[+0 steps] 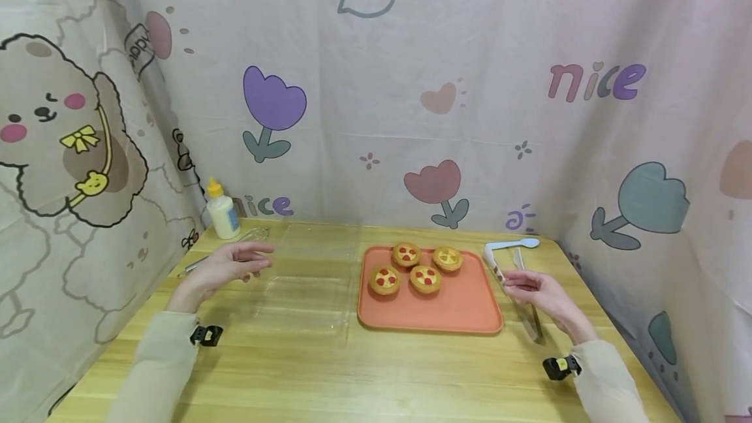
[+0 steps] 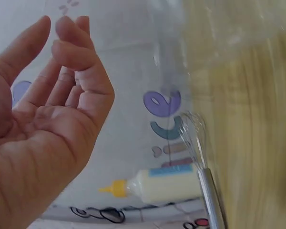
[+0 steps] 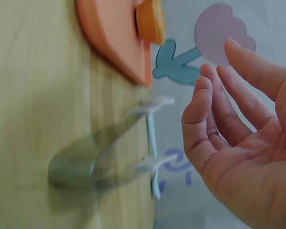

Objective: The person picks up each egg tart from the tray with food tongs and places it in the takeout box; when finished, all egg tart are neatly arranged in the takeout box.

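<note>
My left hand (image 1: 229,269) hovers over the left side of the table, fingers loosely bent and holding nothing. Nearest to it are a metal whisk (image 2: 207,183) and a clear plastic container (image 1: 305,328) with its lid raised. On the right, my right hand (image 1: 540,292) hangs above metal tongs (image 3: 69,167) with white tips, its fingers loosely curved around nothing. Between the hands lies an orange tray (image 1: 458,312). Several small tarts sit on it, among them a red-topped tart (image 1: 384,281) and a yellow-topped tart (image 1: 448,258).
A squeeze bottle (image 1: 223,214) with a yellow nozzle stands at the back left corner. Behind the tongs lies a light blue spoon (image 1: 517,243). A printed curtain (image 1: 364,83) hangs along the back and sides of the wooden table (image 1: 388,377).
</note>
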Available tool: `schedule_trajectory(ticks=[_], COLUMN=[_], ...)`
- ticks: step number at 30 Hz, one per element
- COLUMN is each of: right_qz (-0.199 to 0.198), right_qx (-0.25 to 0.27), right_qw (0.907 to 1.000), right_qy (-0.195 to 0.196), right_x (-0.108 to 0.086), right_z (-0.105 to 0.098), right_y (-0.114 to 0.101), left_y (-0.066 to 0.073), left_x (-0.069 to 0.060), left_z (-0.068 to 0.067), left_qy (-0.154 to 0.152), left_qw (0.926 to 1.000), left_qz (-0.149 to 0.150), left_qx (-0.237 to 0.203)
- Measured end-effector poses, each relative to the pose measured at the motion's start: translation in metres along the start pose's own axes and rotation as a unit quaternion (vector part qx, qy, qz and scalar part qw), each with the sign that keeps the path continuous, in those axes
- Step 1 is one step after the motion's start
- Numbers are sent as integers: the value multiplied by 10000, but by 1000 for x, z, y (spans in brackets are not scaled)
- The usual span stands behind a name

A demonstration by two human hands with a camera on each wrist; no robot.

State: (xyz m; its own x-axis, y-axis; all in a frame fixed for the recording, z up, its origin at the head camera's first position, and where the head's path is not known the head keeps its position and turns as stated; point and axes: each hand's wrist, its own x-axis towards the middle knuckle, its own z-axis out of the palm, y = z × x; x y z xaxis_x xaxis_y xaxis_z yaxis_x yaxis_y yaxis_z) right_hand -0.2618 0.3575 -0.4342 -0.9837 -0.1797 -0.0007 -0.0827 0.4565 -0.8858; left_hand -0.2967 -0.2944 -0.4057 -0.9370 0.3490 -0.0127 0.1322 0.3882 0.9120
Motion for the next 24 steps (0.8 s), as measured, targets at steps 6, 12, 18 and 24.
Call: schedule_trajectory(ticks=[6,12,18,24], right_qz=[129,464,703,833], right_qx=[-160,-306,-298,-298], right_qw=[9997,9985,9970,9957], right_qy=[98,23,-146,-261], right_x=[-6,-9,-11,-11], right_z=[-11,-18,-24,-26], right_y=[16,31,42,49], left_y=[-11,-23,-37,-46], left_x=[-3,-4,-4,-1], left_z=[-8,-13,-14,-17], left_qy=[195,242,121,-272], left_qw=[9998,9990,9983,9981], left_qz=[-26,-310,-561,-517], left_qx=[38,189,123,-178])
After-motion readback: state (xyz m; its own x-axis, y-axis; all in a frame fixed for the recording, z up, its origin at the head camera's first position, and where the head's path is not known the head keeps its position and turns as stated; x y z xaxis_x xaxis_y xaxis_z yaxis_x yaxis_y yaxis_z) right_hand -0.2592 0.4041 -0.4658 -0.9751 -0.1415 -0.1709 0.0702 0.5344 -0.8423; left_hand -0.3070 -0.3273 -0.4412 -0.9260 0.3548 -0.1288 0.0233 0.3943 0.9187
